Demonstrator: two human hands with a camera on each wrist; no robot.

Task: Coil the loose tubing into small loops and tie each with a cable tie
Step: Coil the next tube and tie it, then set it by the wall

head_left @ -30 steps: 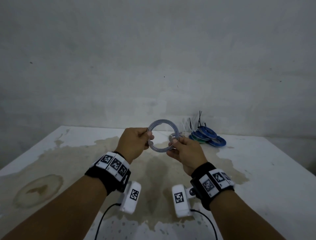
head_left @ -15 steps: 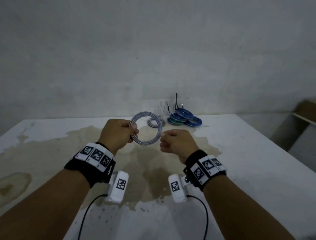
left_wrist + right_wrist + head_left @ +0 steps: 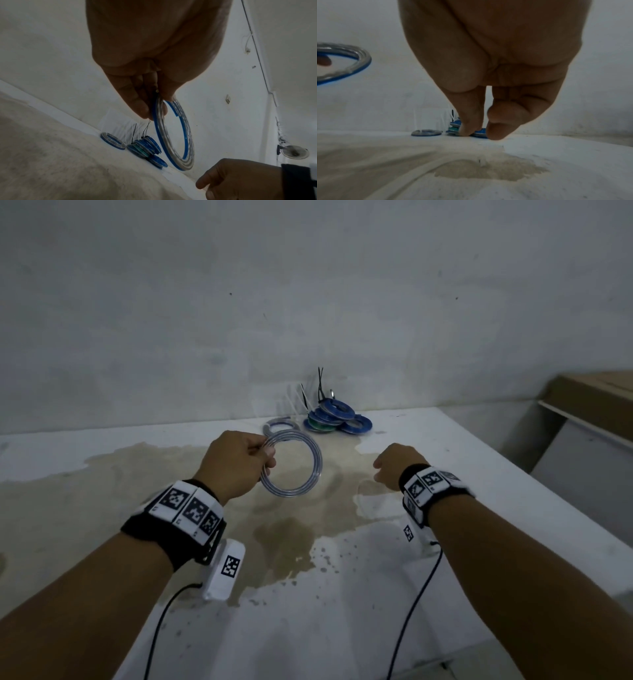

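The coil of tubing (image 3: 294, 466) is pinched at its left upper edge by the thumb and curled fingers of the left hand (image 3: 236, 465). From this grip the ring, made of clear and blue turns, hangs out to the right side of the hand and is held in the air above the stained tabletop (image 3: 479, 508); in the left wrist view (image 3: 174, 135) it is seen hanging below the fingertips (image 3: 139, 106).

The right hand (image 3: 399, 465) is kept well apart from the coil, to the right of it, also above the tabletop. Its fingers (image 3: 498, 120) are loosely curled and nothing is held in them.

Farther from the held coil, near the wall (image 3: 308, 302), one more clear coil (image 3: 280, 424) is laid flat on the tabletop. Just to the right of it a small pile of blue coils (image 3: 334, 416) is seen, with black cable ties (image 3: 320, 383) standing up from them.
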